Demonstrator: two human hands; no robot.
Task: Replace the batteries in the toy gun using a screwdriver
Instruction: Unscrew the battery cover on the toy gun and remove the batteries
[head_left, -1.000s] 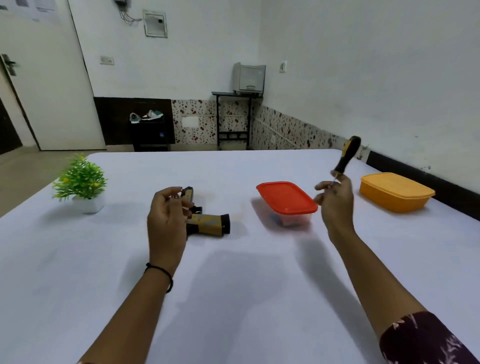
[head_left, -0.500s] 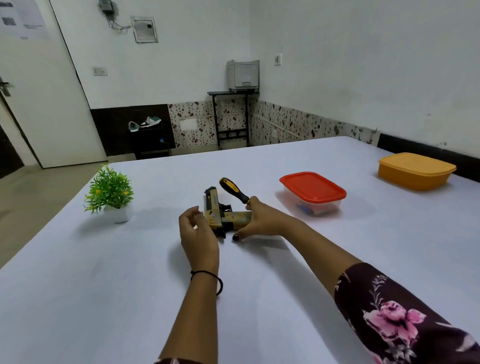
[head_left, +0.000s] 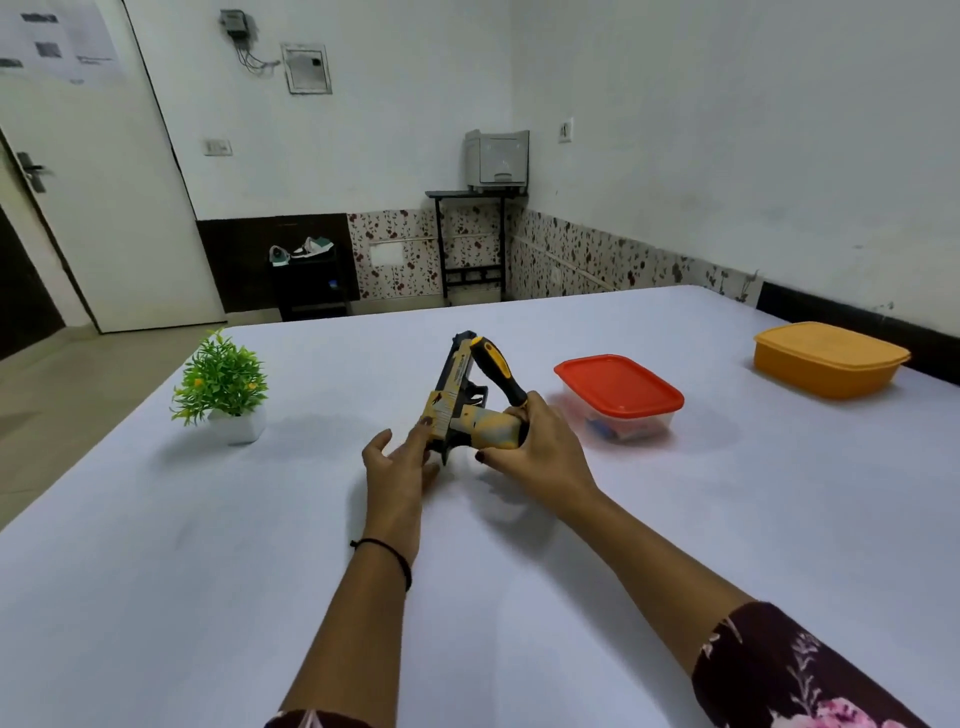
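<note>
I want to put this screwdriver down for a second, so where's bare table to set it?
Widest bare table: the near side, either side of the forearms. Also free: between the potted plant and the left hand, and between the red-lidded box and the orange box. Crowded around the toy gun, where the right hand holds the screwdriver.

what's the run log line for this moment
right hand: grips toy gun grip plus screwdriver, handle up | left hand: straight fingers touch gun's near end | unscrewing: not yet begun
</note>
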